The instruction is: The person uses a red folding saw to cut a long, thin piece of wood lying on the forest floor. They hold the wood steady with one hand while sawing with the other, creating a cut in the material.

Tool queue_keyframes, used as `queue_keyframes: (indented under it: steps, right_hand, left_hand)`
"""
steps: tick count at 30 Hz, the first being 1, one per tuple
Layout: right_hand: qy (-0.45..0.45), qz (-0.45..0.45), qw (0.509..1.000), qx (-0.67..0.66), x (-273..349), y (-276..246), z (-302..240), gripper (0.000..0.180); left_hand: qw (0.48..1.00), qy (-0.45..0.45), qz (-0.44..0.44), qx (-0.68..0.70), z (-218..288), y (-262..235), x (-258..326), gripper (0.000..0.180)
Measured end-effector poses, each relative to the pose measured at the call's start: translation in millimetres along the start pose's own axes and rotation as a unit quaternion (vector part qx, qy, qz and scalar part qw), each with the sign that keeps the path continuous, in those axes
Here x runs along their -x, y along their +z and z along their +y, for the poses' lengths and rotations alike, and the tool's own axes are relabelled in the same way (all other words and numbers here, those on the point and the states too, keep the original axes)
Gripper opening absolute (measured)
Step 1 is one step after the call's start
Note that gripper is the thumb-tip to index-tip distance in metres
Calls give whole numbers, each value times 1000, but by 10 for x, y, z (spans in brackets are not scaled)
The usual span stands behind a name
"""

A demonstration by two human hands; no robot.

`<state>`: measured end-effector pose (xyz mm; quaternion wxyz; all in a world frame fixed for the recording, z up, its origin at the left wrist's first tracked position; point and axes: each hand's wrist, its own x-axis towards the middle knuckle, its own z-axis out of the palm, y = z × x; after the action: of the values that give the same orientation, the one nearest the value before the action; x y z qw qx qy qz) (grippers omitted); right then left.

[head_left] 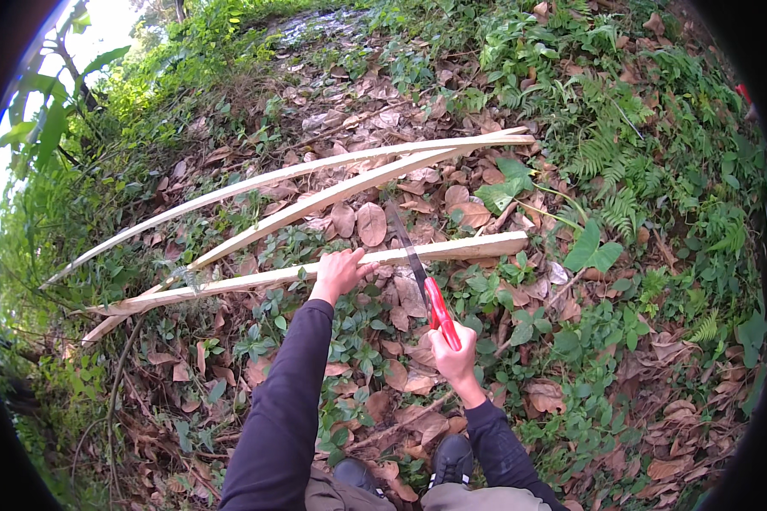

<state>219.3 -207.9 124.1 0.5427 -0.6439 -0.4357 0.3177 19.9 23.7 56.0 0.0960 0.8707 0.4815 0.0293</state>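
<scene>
My left hand rests on a long pale wooden pole, the nearest of several, its fingers over the top edge and the thumb pointing right. In my right hand is the red handle of a hand saw, with the fingers wrapped round it. Its dark blade crosses the pole to the right of my left hand and points away from me. Whether the teeth have cut into the wood I cannot tell. The pole's thick end lies to the right of the blade.
Two more pale poles, a curved one and a straighter one, lie beyond and meet at the right. Dry brown leaves, green plants and ferns cover the ground. My dark shoes stand at the bottom.
</scene>
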Motion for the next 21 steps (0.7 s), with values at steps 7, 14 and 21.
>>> queue_keyframes:
  steps: [7, 14, 21]
  right_hand:
    - [9, 6, 1000, -23, -49, 70, 86, 21]
    - [-36, 12, 998, 43, -140, 174, -2, 22]
    - [5, 4, 1000, 21, -9, 124, 38, 22]
  left_hand:
    - [1000, 5, 16, -7, 32, 16, 52, 56]
    - [1000, -6, -3, -11, 48, -68, 64, 57]
    - [1000, 0, 9, -5, 52, 6, 46, 56]
